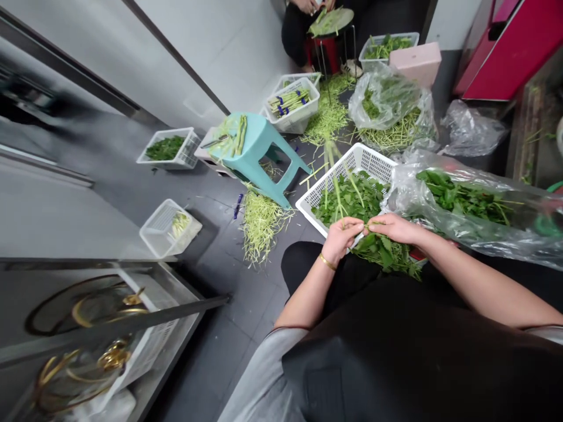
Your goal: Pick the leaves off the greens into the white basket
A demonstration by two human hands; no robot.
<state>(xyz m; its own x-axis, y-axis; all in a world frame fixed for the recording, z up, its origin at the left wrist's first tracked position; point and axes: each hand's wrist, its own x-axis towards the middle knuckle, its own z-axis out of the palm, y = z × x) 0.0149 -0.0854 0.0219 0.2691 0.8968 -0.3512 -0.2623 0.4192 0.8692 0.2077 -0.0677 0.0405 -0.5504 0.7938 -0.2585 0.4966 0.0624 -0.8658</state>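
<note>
My left hand (pixel 342 237) pinches a long pale-green leafy stalk (pixel 338 196), whose stem rises away from me over the white basket. My right hand (pixel 393 227) closes on the same greens at the leafy end, its fingertips almost touching the left ones. Dark-green leaves (pixel 387 253) hang below both hands, over my lap. In front, the white slotted basket (pixel 313 214) holds a heap of loose leaves (pixel 358 196). To its right, an open clear plastic bag (pixel 466 225) contains more leafy greens (pixel 461 196).
A turquoise stool (pixel 259 149) bears cut stalks; peelings (pixel 261 228) litter the floor beside it. Farther off stand a basket of bundled stalks (pixel 290 104) and a bag of greens (pixel 391 105). Another person's hands (pixel 314 6) work at a round stool. A metal rack (pixel 185 316) is at left.
</note>
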